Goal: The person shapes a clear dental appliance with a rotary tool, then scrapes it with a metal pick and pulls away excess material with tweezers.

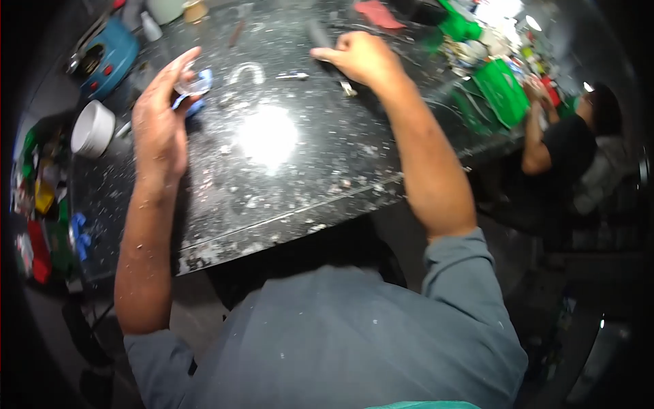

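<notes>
My left hand (160, 116) is at the left of the dark, speckled table (306, 163), its fingers curved around a small clear object (194, 83) with blue parts. My right hand (357, 56) is at the top centre, closed on a dark, flat tool (318, 35) that looks blurred. Between the hands lie a clear curved piece (246, 72) and a thin metal piece (293, 76). Just below my right hand is a small metallic piece (348, 88).
A white bowl (93, 129) and a blue device (112, 58) stand at the left. Red material (379, 13) lies at the back. A green container (501, 93) and clutter are at the right, near another person (572, 140).
</notes>
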A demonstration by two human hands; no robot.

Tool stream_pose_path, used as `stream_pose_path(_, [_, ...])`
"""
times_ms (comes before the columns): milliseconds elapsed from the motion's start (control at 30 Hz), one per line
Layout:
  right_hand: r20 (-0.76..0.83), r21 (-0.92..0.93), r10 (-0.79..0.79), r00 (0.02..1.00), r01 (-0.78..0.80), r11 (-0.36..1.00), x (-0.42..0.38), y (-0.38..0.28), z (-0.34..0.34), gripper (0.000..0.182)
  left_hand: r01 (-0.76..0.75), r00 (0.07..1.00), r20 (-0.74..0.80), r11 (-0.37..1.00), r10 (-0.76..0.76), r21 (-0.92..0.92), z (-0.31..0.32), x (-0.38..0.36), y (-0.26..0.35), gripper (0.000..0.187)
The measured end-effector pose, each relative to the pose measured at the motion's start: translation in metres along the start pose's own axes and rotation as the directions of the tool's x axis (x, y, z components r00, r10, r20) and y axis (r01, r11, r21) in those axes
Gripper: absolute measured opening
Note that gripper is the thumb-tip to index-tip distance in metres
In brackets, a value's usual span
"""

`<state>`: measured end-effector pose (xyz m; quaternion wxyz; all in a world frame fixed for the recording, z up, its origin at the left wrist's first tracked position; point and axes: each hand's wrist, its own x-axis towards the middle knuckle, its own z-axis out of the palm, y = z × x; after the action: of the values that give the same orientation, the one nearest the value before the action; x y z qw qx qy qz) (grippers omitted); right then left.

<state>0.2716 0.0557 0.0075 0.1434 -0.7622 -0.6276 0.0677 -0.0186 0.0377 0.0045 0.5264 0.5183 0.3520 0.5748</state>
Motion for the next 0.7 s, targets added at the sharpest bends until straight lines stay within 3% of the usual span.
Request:
stream_pose_path(133, [-0.123, 0.376, -0.017, 0.992, 0.062, 0.925, -0.016, 0.023, -0.043, 0.042, 0.073, 0.997, -0.026, 0.994, -0.075, -0.077, -0.001, -0.003, -0.006, 0.029])
stream_pose_path(200, [-0.166, 0.454, -0.004, 0.986, 0.080, 0.887, -0.027, 0.044, -0.064, 0.037, 0.047, 0.998, -0.027, 0.993, -0.050, -0.104, -0.001, -0.003, -0.009, 0.028])
stream_pose_path(267, [-0.191, 0.398, 0.015, 0.981, 0.064, 0.915, -0.028, 0.078, -0.071, 0.034, 0.043, 0.996, -0.070, 0.988, -0.054, -0.147, 0.000, -0.003, -0.009, 0.026])
stream_pose_path(333, [-0.184, 0.370, 0.049, 0.982, 0.023, 0.929, -0.027, 0.105, -0.065, 0.030, 0.105, 0.993, 0.066, 0.983, -0.096, -0.149, -0.008, -0.001, -0.009, 0.026])
stream_pose_path(400, [-0.178, 0.238, -0.022, 0.984, 0.065, 0.969, -0.013, 0.128, -0.052, 0.025, 0.089, 0.991, 0.109, 0.987, -0.074, -0.136, -0.002, -0.002, -0.012, 0.027])
stream_pose_path(433, [-0.195, 0.200, -0.046, 0.980, 0.085, 0.976, -0.010, 0.127, -0.047, 0.023, 0.075, 0.987, 0.150, 0.991, -0.058, -0.112, 0.003, -0.005, -0.009, 0.027])
stream_pose_path(467, [-0.190, 0.213, -0.070, 0.979, 0.111, 0.971, -0.005, 0.124, -0.042, 0.023, 0.089, 0.993, 0.076, 0.995, -0.085, -0.051, 0.013, -0.012, -0.006, 0.027])
stream_pose_path(533, [-0.297, 0.150, -0.141, 0.945, 0.192, 0.970, 0.009, 0.117, -0.032, 0.025, 0.046, 0.996, 0.069, 0.992, -0.054, 0.116, 0.020, -0.012, -0.007, 0.024])
stream_pose_path(567, [-0.317, 0.151, -0.181, 0.931, 0.238, 0.959, 0.016, 0.110, -0.029, 0.024, 0.007, 0.989, 0.145, 0.968, -0.044, 0.251, 0.020, -0.014, -0.004, 0.023])
stream_pose_path(633, [-0.523, 0.302, -0.201, 0.828, 0.401, 0.865, 0.018, 0.094, -0.020, 0.015, -0.116, 0.965, 0.261, 0.905, 0.005, 0.410, 0.023, -0.019, -0.007, 0.021])
stream_pose_path(667, [-0.571, 0.368, -0.207, 0.794, 0.473, 0.800, 0.015, 0.085, -0.013, 0.013, -0.195, 0.949, 0.311, 0.876, 0.054, 0.441, 0.024, -0.021, -0.013, 0.021])
stream_pose_path(700, [-0.535, 0.437, -0.186, 0.824, 0.459, 0.773, 0.005, 0.075, -0.008, 0.012, -0.174, 0.944, 0.329, 0.872, 0.015, 0.458, 0.024, -0.023, -0.013, 0.022])
